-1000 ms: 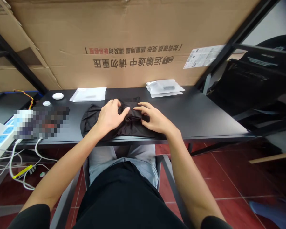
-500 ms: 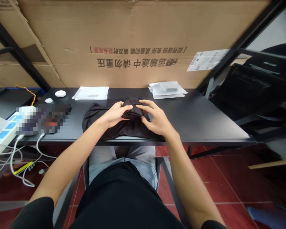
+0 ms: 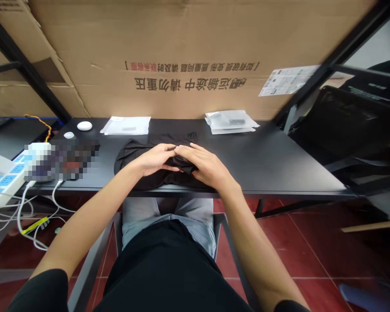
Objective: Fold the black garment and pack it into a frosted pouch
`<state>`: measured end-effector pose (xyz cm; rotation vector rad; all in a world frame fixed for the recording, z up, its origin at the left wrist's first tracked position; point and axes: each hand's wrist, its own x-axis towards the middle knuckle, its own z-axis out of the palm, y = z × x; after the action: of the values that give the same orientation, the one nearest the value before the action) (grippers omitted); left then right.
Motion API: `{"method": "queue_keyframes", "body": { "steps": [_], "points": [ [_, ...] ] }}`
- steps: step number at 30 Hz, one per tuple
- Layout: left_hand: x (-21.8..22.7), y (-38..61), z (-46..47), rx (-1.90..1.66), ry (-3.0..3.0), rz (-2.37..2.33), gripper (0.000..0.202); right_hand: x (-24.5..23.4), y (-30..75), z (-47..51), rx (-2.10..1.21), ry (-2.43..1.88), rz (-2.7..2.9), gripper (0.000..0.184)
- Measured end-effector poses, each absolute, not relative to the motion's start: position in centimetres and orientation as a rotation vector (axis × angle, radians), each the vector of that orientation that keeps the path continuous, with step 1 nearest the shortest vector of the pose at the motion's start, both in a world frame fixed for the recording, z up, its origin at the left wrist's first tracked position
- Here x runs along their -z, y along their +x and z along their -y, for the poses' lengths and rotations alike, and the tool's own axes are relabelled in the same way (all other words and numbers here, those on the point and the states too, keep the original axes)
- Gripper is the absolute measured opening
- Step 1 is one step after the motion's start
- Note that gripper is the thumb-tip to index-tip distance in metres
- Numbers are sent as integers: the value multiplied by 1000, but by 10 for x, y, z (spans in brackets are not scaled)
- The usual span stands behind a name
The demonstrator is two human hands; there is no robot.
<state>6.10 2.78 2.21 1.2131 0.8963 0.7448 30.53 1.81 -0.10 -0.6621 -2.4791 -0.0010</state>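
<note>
A dark piece of soft black cloth (image 3: 130,152) lies bunched near the front edge of the desk; its exact kind does not show. My left hand (image 3: 156,158) grips a gathered fold of it from the left, thumb on top and fingers lower down. From the right, my right hand (image 3: 209,167) closes over the same fold, its fingers stretched across the top and touching the left thumb. The hands hide much of the fold between them.
Flat white plastic packets lie at the back, one group on the left (image 3: 126,125) and one on the right (image 3: 232,122). A white oval case (image 3: 84,126), a power strip (image 3: 6,182) and cables sit left. A large cardboard box (image 3: 188,39) stands behind the desk (image 3: 273,160).
My right hand has moved left and down over the fold, its fingers now meeting my left thumb. The gathered fold sits lower and is more covered.
</note>
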Motion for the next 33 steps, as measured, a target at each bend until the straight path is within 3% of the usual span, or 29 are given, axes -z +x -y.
{"method": "queue_keyframes", "body": {
  "steps": [4, 6, 8, 15, 22, 33],
  "points": [
    [-33, -2, -60, -673, 1713, -1197, 43, 3, 317, -18, -20, -785, 2416, 97],
    [-38, -42, -84, -700, 2074, -1599, 40, 2, 321, -18, -57, -861, 2363, 94],
    [-40, -78, -107, -507, 2293, -1986, 44, 1, 323, -18, -97, -914, 2290, 92],
    [-31, -119, -135, -150, 2405, -2209, 39, 9, 315, -21, -142, -1007, 2100, 75],
    [-57, -55, -84, -325, 2787, -1987, 45, 5, 317, -22, -53, -1094, 1805, 45],
    [-34, 50, -9, -94, 2777, -1457, 32, -13, 314, -9, 141, -932, 1489, 47]
  ]
}}
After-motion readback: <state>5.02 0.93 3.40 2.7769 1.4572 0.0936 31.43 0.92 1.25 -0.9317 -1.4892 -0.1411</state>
